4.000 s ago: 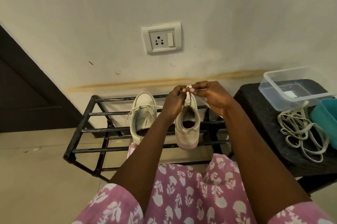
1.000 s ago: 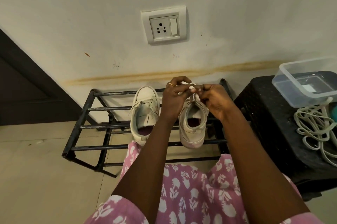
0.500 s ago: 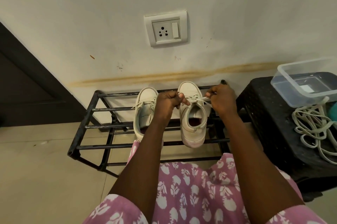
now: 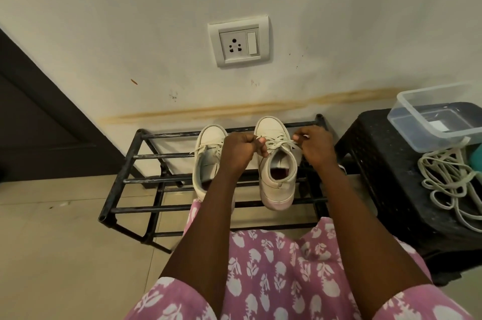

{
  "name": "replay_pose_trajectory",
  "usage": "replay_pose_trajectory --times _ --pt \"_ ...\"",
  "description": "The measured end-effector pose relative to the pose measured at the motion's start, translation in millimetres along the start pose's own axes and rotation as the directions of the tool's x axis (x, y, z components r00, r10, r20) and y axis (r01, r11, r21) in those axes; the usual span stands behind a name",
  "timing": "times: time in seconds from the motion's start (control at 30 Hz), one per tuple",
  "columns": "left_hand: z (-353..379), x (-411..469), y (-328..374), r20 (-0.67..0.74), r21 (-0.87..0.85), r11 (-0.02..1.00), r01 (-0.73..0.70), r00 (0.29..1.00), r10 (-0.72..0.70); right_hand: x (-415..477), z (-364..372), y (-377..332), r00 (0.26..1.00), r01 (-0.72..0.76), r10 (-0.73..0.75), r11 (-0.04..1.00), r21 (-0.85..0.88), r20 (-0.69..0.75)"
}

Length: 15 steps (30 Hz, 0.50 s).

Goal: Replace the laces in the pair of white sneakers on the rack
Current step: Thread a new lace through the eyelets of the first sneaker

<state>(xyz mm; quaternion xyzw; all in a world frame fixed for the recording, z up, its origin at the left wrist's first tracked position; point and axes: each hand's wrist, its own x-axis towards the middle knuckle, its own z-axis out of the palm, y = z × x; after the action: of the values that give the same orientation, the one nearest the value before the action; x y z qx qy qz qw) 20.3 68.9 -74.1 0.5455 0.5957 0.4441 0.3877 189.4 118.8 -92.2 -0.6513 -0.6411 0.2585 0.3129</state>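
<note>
The person is sitting close to the black rack [image 4: 122, 180], and both white sneakers are standing on its top bars with the toes pointing to the far wall. The left hand [image 4: 241, 149] is pinching one end of the lace [image 4: 280, 143] with curled fingers, and the right hand [image 4: 314, 149] is pinching the other end in the same way. The two hands are being held apart, one on each side of the right sneaker [image 4: 277, 179], so the lace is stretching flat across its upper eyelets. In my judgement they are pulling outward like this to make the lacing tight and even before a knot is being tied. The sneaker is resting on the bars, which are taking the pull, so no hand is needing to hold it. The left sneaker [image 4: 207, 160] is standing just beside it, partly hidden by the left arm; a lace is showing on it, but I cannot tell if it is old or new. On the black stool [image 4: 386, 163] at the right, a heap of loose laces [image 4: 448, 179] is lying near a clear container [image 4: 417, 137], probably kept there within easy reach
</note>
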Motion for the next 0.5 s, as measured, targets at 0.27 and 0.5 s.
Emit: replay_pose_trajectory --times 0.27,0.5 --pt "-23.2 10.1 8.0 -0.014 0.313 0.945 -0.099 0.994 0.109 -0.9 -43.1 15.9 0.977 -0.091 0.094 0.996 -0.027 0.189" --pt "-19.4 19.3 -7.4 0.141 0.781 0.617 -0.097 0.990 -0.023 -8.0 -39.2 9.6 0.874 0.044 0.160 0.915 -0.402 0.459"
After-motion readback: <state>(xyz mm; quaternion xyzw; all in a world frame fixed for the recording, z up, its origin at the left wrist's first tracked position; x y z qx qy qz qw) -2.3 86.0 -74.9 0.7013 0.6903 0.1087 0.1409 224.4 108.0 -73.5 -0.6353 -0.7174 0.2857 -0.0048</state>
